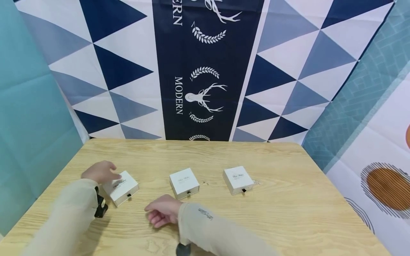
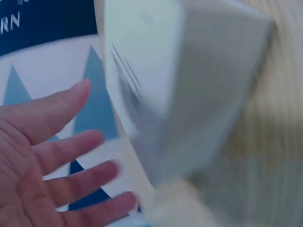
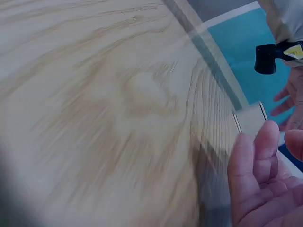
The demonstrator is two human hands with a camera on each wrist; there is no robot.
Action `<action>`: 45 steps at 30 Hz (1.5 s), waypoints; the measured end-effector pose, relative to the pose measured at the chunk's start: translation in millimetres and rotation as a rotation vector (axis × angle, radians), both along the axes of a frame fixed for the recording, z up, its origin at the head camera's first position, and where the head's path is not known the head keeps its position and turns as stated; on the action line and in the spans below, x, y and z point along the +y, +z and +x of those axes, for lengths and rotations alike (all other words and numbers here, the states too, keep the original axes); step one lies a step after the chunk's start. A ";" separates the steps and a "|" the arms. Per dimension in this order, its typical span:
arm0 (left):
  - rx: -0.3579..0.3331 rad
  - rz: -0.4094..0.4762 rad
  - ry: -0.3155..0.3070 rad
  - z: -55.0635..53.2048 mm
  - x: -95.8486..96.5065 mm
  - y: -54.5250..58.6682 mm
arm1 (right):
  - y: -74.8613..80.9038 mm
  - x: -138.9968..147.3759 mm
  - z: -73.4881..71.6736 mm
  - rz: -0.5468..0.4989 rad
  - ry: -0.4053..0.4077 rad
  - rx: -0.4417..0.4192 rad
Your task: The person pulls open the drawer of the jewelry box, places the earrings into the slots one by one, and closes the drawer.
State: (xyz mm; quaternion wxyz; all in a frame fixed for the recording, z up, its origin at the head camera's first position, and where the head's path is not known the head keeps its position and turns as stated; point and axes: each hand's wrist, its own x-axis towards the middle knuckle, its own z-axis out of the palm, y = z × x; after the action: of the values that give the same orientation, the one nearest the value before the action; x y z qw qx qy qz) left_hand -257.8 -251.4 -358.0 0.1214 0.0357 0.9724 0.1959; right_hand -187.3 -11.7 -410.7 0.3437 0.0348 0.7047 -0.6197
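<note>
Three small white boxes with dark lettering on the lids and a dark tab at the front stand in a row. My left hand hovers at the far left corner of the left box, overlapping it in the head view. In the left wrist view the thumb and fingers are spread beside this box, which looks large and blurred. My right hand is over the table in front of the middle box, its fingers loosely curled around nothing. The right box lies away from both hands.
The boxes stand on a light wooden table. A patterned cloth with triangles and deer heads hangs behind its far edge. Teal cloth closes off the left side, and another patterned cloth hangs at the right.
</note>
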 end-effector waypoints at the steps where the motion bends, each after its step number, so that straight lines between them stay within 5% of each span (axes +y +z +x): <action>1: 0.038 -0.008 -0.017 0.3 7.0 1.7 | 0.3 8.4 0.4 0.001 -0.008 0.002; 7: 0.121 0.150 -0.097 -0.8 52.4 7.3 | 2.0 52.3 -4.4 -0.052 -0.127 0.003; 13: 0.082 0.306 -0.176 -7.7 95.7 4.4 | 0.0 80.5 -3.0 -0.085 -0.157 -0.020; 22: -0.013 0.344 -0.184 -16.4 141.8 -1.2 | -5.1 108.2 -3.7 -0.162 -0.218 -0.041; 30: -0.082 0.309 -0.125 -17.3 155.1 -15.6 | -9.2 109.9 -2.8 -0.185 -0.264 -0.044; 45: -0.024 0.351 -0.074 -13.8 154.8 -33.2 | -17.4 101.9 -13.0 -0.233 -0.357 -0.037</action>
State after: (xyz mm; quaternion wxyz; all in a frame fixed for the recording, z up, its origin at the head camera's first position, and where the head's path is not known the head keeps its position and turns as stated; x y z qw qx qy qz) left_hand -271.6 -96.6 -391.2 0.1321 0.0898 0.9199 0.3583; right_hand -200.4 90.3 -428.0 0.2430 0.1307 0.6043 -0.7475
